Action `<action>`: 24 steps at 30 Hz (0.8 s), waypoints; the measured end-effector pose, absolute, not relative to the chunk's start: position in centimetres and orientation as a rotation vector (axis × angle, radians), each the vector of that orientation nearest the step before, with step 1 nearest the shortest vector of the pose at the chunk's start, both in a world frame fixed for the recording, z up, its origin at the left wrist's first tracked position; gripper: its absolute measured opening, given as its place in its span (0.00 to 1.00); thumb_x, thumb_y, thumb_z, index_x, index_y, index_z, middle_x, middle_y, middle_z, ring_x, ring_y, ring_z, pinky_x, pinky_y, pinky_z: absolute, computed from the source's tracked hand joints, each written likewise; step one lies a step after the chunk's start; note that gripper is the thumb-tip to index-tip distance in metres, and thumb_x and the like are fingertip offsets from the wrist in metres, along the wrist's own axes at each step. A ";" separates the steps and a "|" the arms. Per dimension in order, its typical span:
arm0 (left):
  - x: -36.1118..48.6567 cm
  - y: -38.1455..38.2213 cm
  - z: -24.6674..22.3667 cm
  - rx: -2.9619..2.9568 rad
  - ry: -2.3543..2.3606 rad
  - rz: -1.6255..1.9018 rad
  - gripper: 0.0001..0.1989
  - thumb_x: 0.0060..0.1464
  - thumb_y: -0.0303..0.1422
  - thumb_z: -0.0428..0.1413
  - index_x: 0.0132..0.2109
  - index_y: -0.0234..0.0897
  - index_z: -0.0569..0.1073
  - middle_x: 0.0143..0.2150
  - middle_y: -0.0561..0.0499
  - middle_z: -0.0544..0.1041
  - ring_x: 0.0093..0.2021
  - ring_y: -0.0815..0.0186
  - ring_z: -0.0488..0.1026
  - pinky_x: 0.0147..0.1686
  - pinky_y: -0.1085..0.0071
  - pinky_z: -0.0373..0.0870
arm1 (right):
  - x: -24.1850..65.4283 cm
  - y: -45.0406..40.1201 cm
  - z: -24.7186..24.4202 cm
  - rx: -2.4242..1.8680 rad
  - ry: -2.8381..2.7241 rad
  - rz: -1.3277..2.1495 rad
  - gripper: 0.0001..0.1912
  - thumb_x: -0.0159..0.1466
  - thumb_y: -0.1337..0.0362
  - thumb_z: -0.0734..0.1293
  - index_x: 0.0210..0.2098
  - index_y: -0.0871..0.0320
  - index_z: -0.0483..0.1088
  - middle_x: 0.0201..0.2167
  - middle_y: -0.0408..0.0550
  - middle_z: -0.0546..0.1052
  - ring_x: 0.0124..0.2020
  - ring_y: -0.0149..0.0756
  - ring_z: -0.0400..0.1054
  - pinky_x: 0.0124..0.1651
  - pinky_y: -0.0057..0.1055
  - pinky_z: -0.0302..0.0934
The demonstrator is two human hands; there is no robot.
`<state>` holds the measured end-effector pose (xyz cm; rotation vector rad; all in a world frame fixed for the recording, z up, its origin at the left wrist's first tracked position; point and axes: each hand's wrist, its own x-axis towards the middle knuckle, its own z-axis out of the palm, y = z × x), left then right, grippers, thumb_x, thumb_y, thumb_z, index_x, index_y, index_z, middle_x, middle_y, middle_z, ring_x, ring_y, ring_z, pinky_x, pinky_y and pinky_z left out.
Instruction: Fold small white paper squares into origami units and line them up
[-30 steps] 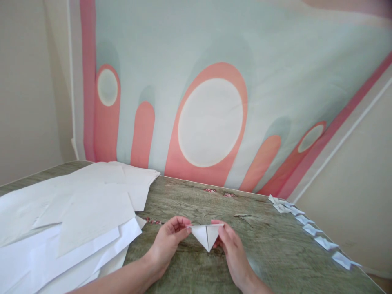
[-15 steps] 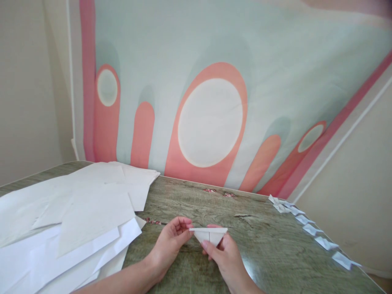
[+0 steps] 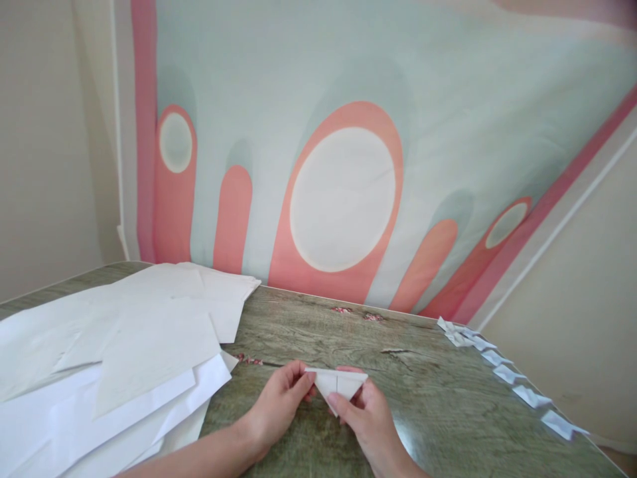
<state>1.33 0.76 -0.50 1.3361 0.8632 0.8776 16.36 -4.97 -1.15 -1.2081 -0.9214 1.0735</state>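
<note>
A small folded white paper (image 3: pixel 338 381), shaped like a triangle pointing down with a centre crease line, is held above the table. My left hand (image 3: pixel 284 401) pinches its left corner between thumb and fingers. My right hand (image 3: pixel 363 411) grips its right side, the thumb on the front face and the fingers behind, partly hidden by the paper.
Large loose white sheets (image 3: pixel 159 338) overlap on the left of the wood-patterned table (image 3: pixel 308 438). Several small folded papers (image 3: pixel 531 396) line the right edge. Behind the table hangs a green and pink printed backdrop (image 3: pixel 343 73).
My left thumb and fingers have closed on the paper's left corner. The paper has shifted slightly left, and its lower tip shows more below my right thumb.
</note>
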 end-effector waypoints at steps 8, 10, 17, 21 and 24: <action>1.2 1.2 -1.3 1.251 0.876 0.939 0.19 0.49 0.48 0.55 0.26 0.36 0.66 0.23 0.57 0.63 0.26 0.68 0.58 0.29 0.74 0.56 | 17.1 -5.0 -1.6 -1.072 -0.897 1.062 0.17 0.57 0.52 0.67 0.38 0.59 0.71 0.32 0.47 0.75 0.28 0.33 0.64 0.27 0.26 0.60; 1.3 1.2 -1.3 1.244 0.873 0.944 0.19 0.48 0.48 0.56 0.26 0.36 0.65 0.22 0.57 0.63 0.26 0.69 0.57 0.28 0.74 0.55 | 17.5 -4.8 -2.0 -1.035 -0.819 1.061 0.18 0.60 0.51 0.64 0.41 0.59 0.70 0.31 0.47 0.74 0.29 0.35 0.65 0.27 0.27 0.60; 1.4 1.3 -1.1 1.188 0.861 0.934 0.18 0.48 0.47 0.57 0.25 0.36 0.65 0.22 0.56 0.66 0.25 0.69 0.59 0.29 0.73 0.57 | 18.3 -4.4 -2.5 -0.977 -0.750 1.056 0.20 0.56 0.60 0.66 0.48 0.55 0.69 0.32 0.45 0.73 0.32 0.35 0.65 0.25 0.26 0.59; 1.4 1.4 -1.2 1.153 0.849 0.922 0.18 0.46 0.46 0.57 0.26 0.36 0.65 0.23 0.56 0.66 0.25 0.69 0.61 0.29 0.73 0.58 | 18.2 -4.6 -2.6 -1.004 -0.849 1.027 0.22 0.56 0.61 0.66 0.50 0.56 0.69 0.32 0.44 0.73 0.30 0.34 0.64 0.25 0.26 0.59; 1.3 1.5 -1.1 1.137 0.831 0.912 0.17 0.46 0.46 0.58 0.25 0.36 0.66 0.23 0.55 0.67 0.26 0.69 0.61 0.29 0.73 0.59 | 18.2 -4.7 -2.8 -1.016 -0.904 1.016 0.20 0.60 0.57 0.64 0.51 0.56 0.67 0.32 0.46 0.72 0.30 0.34 0.64 0.26 0.26 0.60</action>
